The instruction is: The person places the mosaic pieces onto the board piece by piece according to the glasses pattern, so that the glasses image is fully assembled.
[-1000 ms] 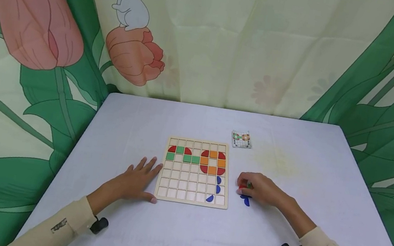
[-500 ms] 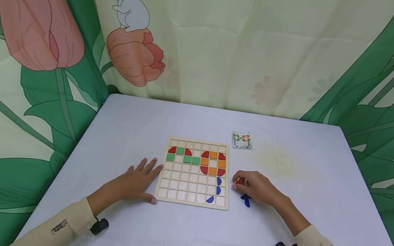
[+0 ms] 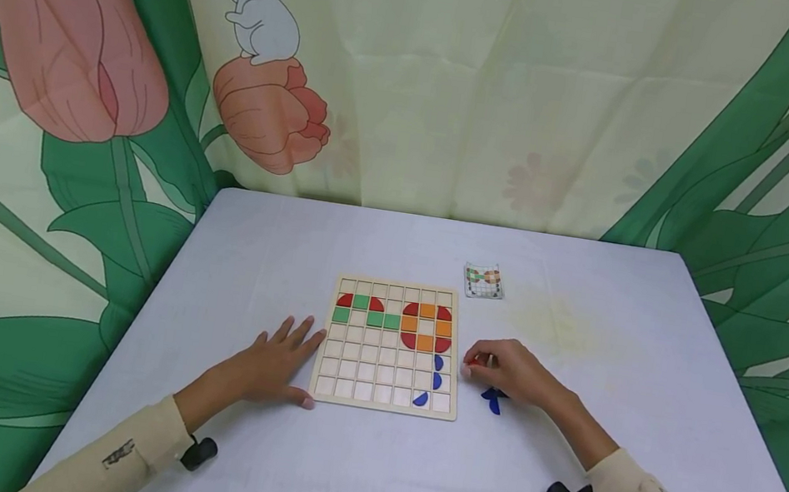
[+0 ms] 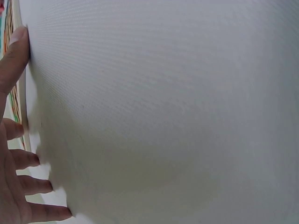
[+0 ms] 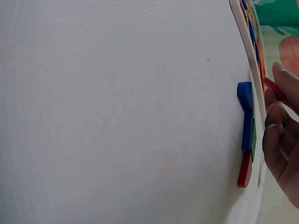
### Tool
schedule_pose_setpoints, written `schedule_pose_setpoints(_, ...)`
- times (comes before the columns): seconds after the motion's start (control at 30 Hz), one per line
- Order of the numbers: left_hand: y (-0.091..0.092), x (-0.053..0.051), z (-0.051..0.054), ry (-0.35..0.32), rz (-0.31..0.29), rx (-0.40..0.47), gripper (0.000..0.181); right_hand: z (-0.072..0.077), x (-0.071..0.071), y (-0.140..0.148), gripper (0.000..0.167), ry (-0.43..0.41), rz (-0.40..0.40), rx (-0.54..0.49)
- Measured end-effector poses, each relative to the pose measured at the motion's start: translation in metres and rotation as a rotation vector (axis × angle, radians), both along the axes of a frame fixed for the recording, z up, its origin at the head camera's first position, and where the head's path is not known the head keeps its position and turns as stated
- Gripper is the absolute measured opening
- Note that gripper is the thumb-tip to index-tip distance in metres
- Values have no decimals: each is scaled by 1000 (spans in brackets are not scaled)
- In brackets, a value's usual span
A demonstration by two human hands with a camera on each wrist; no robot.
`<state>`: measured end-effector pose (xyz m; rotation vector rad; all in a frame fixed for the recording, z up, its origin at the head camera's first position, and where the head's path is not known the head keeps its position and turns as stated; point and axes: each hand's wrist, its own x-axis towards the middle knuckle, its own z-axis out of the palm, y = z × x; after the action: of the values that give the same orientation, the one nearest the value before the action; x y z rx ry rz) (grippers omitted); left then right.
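Observation:
A wooden grid board (image 3: 367,372) lies mid-table, with red, green and orange pieces in its upper rows and several blue pieces (image 3: 437,381) at its lower right. My right hand (image 3: 516,372), just right of the board, pinches a red piece (image 5: 274,89) between thumb and fingers. Below that hand lie loose blue pieces (image 3: 495,401); the right wrist view also shows a green piece (image 5: 253,140) and another red piece (image 5: 244,170) among them. My left hand (image 3: 271,367) rests with spread fingers at the board's left edge, its thumb and fingertips touching the rim or close to it.
A small patterned card (image 3: 484,280) lies behind the board's top right corner. White cloth covers the table (image 3: 362,477). A curtain (image 3: 418,81) printed with tulips and a rabbit hangs behind the table's far edge.
My right hand has come a little to the left, off the loose pieces and toward the board, with the red piece in its fingers. The left hand stays in place.

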<state>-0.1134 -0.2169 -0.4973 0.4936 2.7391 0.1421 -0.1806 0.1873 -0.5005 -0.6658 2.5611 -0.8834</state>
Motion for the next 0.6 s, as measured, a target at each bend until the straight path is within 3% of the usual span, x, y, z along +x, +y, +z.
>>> schedule_pose_setpoints(0.37, -1, 1, 0, 10, -6, 2, 110, 6, -2, -3, 32, -115, -24, -60)
schedule_pose_setpoints(0.6, 0, 0, -1, 7, -5, -7, 111, 7, -2, -9, 34, -93, -7, -73)
